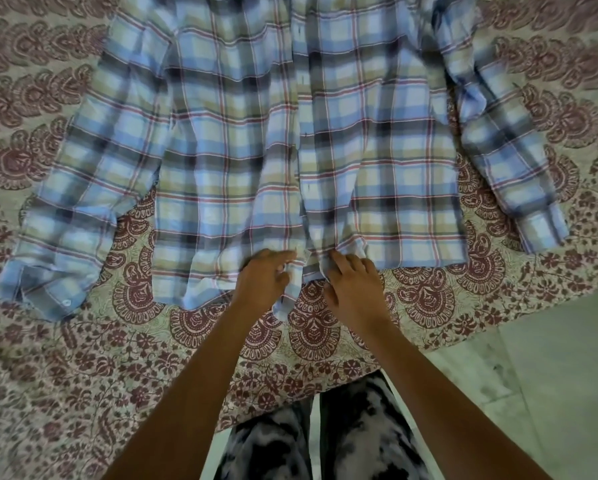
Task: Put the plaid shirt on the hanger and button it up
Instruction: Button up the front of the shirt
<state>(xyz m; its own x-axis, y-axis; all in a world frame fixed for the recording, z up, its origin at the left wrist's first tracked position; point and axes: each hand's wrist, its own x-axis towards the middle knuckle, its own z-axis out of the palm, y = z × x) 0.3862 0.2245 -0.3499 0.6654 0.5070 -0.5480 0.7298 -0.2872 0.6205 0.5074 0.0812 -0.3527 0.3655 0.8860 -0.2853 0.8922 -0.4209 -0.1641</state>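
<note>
The plaid shirt (256, 140), blue, cream and red checks, lies spread front-up on a bed, sleeves out to both sides. Its front placket runs down the middle. My left hand (264, 280) pinches the left front edge at the bottom hem. My right hand (354, 284) pinches the right front edge beside it. Both hands meet at the lowest part of the placket. The collar end runs off the top of the view. No hanger shows.
A patterned maroon and cream bedsheet (83, 358) covers the bed. Its edge runs diagonally at lower right, with pale tiled floor (550, 358) beyond. My legs in dark mottled trousers (325, 434) stand against the bed edge. A white cuff button (66, 302) shows on the left sleeve.
</note>
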